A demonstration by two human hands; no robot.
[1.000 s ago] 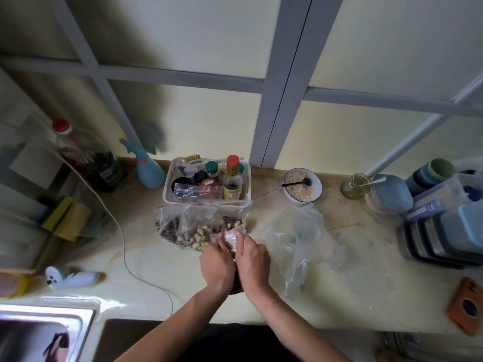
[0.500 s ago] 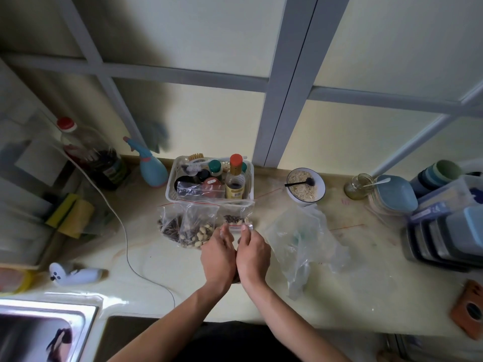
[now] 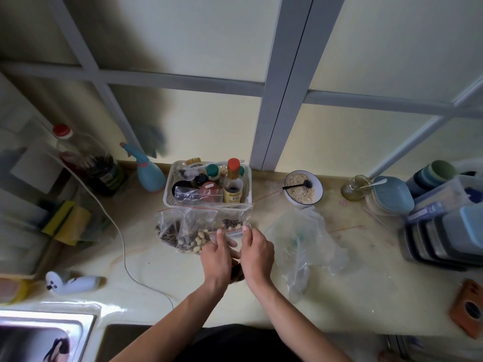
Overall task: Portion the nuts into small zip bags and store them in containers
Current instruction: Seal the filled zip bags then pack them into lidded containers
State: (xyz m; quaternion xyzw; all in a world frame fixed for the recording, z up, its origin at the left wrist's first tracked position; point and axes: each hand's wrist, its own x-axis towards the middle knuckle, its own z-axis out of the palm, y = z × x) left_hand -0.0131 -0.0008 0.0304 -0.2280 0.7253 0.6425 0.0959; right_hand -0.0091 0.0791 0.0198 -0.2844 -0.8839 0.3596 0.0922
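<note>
My left hand (image 3: 218, 254) and my right hand (image 3: 257, 253) pinch the red-striped top edge of a small zip bag (image 3: 231, 235) between them over the counter; dark nuts show at its bottom, below my palms. Just behind it stand three filled zip bags: one with dark seeds (image 3: 167, 227), one with pale peanuts (image 3: 197, 235) and one with mixed nuts (image 3: 232, 222). Stacked storage containers (image 3: 444, 236) sit at the far right.
A white basket (image 3: 170, 194) of bottles stands behind the bags. A bowl of oats (image 3: 303, 190) with a spoon is to its right. A large crumpled plastic bag (image 3: 305, 244) lies right of my hands. A sink (image 3: 39, 335) and a white cable (image 3: 122, 246) are at the left.
My hands have spread slightly apart along the top edge of the small bag, and the bag has been raised a little toward the filled bags.
</note>
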